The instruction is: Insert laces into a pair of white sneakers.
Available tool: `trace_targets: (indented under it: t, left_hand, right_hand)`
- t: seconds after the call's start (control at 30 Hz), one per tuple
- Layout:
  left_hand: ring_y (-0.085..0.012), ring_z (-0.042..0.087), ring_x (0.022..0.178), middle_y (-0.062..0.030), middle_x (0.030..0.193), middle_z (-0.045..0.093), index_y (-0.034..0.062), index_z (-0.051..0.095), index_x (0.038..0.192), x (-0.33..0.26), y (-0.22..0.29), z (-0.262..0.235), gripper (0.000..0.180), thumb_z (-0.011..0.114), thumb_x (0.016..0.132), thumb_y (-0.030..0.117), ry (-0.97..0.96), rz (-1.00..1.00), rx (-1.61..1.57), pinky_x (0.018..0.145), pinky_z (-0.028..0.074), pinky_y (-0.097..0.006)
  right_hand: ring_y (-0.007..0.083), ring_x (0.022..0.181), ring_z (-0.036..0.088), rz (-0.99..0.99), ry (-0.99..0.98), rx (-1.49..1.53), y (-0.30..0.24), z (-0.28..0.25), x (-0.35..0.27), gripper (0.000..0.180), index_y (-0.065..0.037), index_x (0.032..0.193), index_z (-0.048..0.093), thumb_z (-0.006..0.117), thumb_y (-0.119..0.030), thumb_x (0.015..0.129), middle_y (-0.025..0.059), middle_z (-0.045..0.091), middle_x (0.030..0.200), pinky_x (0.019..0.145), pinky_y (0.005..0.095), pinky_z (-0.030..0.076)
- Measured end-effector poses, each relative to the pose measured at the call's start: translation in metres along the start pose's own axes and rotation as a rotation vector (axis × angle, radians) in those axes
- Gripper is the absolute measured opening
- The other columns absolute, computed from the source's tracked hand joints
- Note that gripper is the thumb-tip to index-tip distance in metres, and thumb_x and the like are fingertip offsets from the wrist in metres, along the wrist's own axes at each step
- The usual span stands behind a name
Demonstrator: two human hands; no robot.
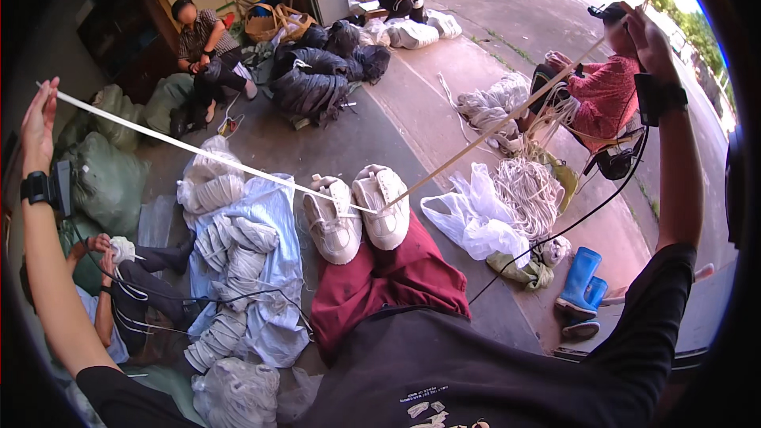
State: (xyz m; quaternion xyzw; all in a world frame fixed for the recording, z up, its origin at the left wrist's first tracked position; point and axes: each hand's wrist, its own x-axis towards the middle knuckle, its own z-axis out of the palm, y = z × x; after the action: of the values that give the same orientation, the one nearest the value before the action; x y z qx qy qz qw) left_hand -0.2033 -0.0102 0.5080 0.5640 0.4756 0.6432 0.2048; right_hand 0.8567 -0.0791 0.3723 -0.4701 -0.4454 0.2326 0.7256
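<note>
1. Left hand: raised far out to the side, fingers nearly straight, one end of the white lace apparently pinched at the fingertips.
2. Right hand: raised wide on the other side, apparently gripping the opposite end; the exact pinch is hard to see. The spread arms likely serve to draw the lace taut.
3. The lace dips in a V to the pale shoes on the lap; which eyelets it passes through is unclear.
4. The shoes rest side by side on the maroon trousers, toes toward the body, probably so the lacing is within easy reach.
5. Pale bundles lie on a sheet at the left, perhaps to protect them from the floor; a cord heap lies at the right.
</note>
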Motion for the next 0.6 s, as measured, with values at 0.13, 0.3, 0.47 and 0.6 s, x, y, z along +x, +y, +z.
trace_targets:
  t: [0.13, 0.3, 0.47, 0.6]
  left_hand:
    - [-0.0076, 0.064, 0.098, -0.0111, 0.124, 0.067, -0.0023, 0.055, 0.131, -0.035, -0.085, -0.084, 0.041, 0.065, 0.096, 0.016, 0.122, -0.088, 0.015, 0.084, 0.053, -0.017]
    - [-0.011, 0.065, 0.103, -0.0115, 0.124, 0.066, -0.0034, 0.054, 0.132, -0.079, -0.143, -0.135, 0.042, 0.065, 0.096, 0.016, 0.261, -0.203, 0.072, 0.089, 0.053, -0.019]
    - [-0.0135, 0.063, 0.109, -0.0128, 0.127, 0.064, -0.0042, 0.051, 0.134, -0.103, -0.185, -0.143, 0.046, 0.066, 0.096, 0.016, 0.277, -0.252, -0.07, 0.095, 0.05, -0.021]
    - [-0.0135, 0.063, 0.11, -0.0126, 0.127, 0.064, -0.0041, 0.051, 0.135, -0.1, -0.174, -0.137, 0.046, 0.065, 0.096, 0.017, 0.286, -0.264, 0.014, 0.095, 0.05, -0.021]
  right_hand:
    - [0.0049, 0.09, 0.066, 0.201, 0.231, -0.029, 0.057, -0.082, 0.002, 0.032, -0.005, 0.127, 0.061, 0.05, -0.023, 0.104, 0.0035, 0.065, 0.129, 0.087, 0.0144, 0.049]
    - [0.0113, 0.097, 0.068, 0.668, 0.019, 0.056, 0.087, -0.137, 0.009, 0.031, -0.003, 0.125, 0.062, 0.051, -0.021, 0.103, 0.0069, 0.068, 0.124, 0.091, 0.0209, 0.052]
    - [0.0165, 0.102, 0.069, 0.986, -0.123, 0.087, 0.051, -0.188, 0.012, 0.03, -0.001, 0.123, 0.063, 0.052, -0.02, 0.103, 0.0096, 0.069, 0.12, 0.094, 0.026, 0.054]
    - [0.0172, 0.106, 0.068, -0.109, -0.324, 0.084, 0.129, -0.184, -0.03, 0.032, 0.002, 0.124, 0.062, 0.052, -0.02, 0.102, 0.0115, 0.069, 0.12, 0.099, 0.0272, 0.052]
